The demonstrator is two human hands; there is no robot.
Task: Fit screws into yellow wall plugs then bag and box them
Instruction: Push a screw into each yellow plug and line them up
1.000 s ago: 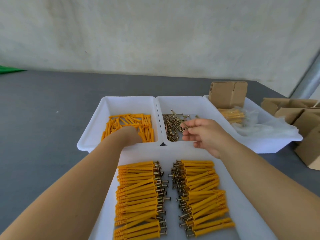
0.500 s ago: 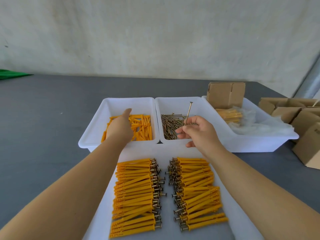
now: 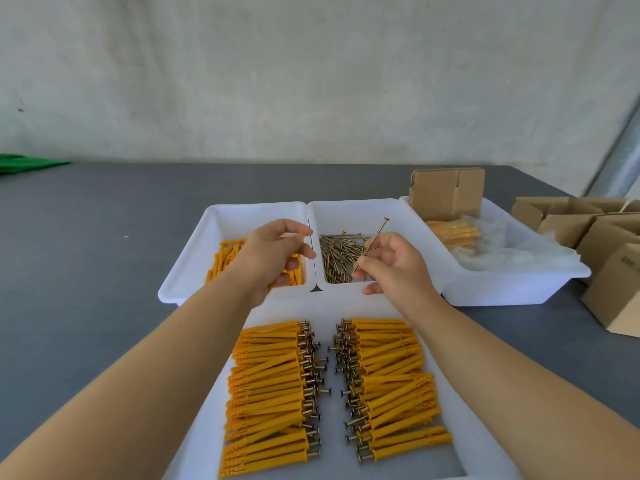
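Pinching: our right hand grips one screw, tilted.
Left hand: we curl fingers on a yellow plug.

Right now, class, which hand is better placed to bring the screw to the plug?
Right. The right hand already pinches a screw, lifted above the screw tray, beside the left hand.

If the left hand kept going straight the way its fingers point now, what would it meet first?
The left hand points right, toward the screw pinched in the right hand. It would likely meet that screw first, passing above the divide between the two bins, though depth is unclear.
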